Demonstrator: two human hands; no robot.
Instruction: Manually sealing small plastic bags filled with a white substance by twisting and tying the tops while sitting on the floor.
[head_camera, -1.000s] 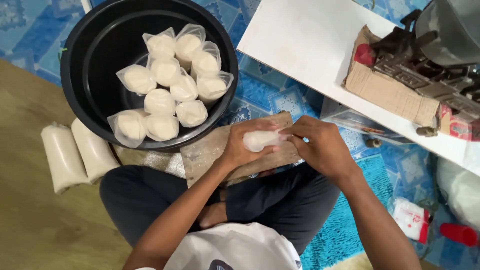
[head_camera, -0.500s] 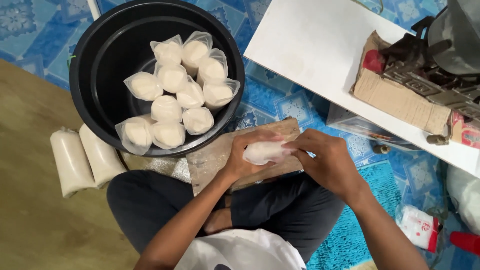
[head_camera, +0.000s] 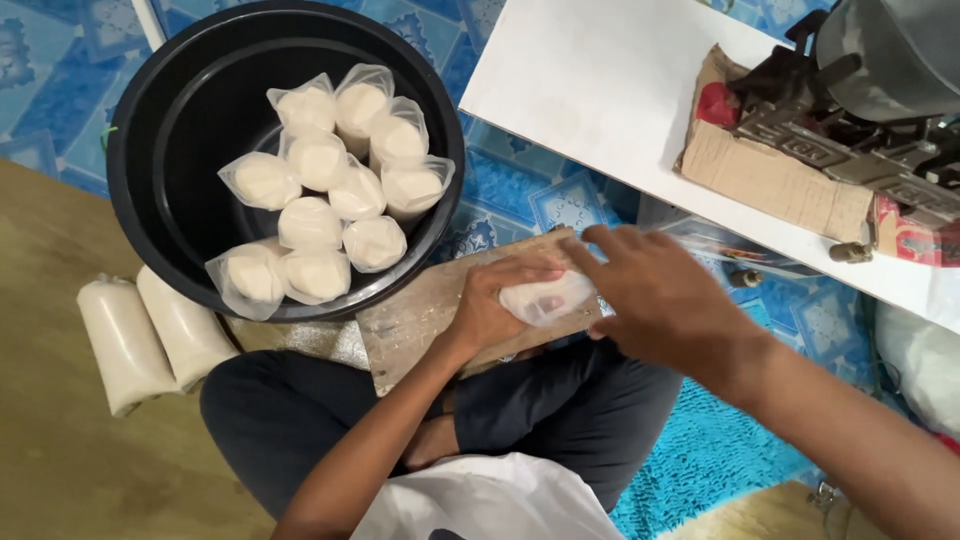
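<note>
Both hands grip one white pouch (head_camera: 545, 297) (fingers closed around it) over a wooden board (head_camera: 420, 315).

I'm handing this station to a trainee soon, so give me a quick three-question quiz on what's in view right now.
1. True or false: the black tub is empty.
2. What lies under the small white bag held by the left hand and right hand? A) wooden board B) cardboard box C) white table
3. Where do the two long white bags lie?

Key:
1. False; it holds tied white bags.
2. A, the wooden board.
3. On the floor beside the tub, by the person's knee.
</note>
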